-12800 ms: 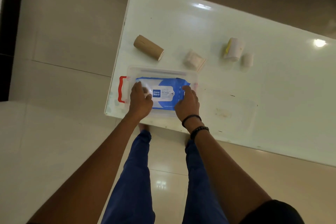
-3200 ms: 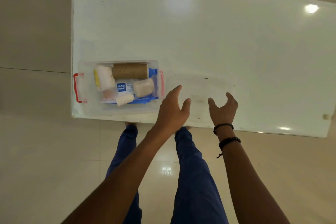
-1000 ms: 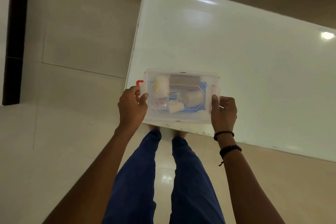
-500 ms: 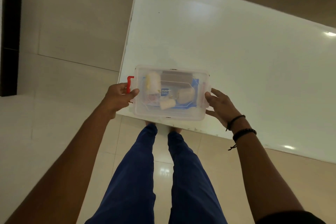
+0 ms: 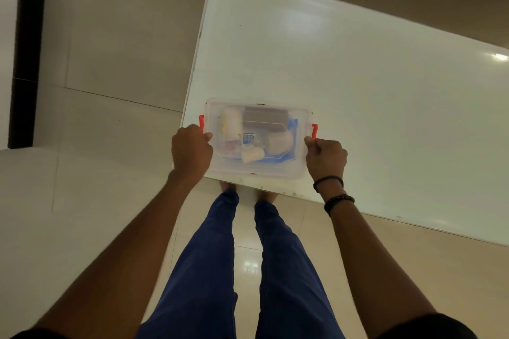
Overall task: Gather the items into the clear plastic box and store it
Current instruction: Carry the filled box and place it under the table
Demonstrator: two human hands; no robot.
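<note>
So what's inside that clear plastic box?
Through the lid of the clear plastic box: a blue wipes pack at the bottom, a brown cardboard tube and three pale rolls on it. Anything beneath the pack is covered.

You see from one head-worn wide-angle camera, looking steeply down past your arms at the white table's (image 5: 358,96) near corner.
</note>
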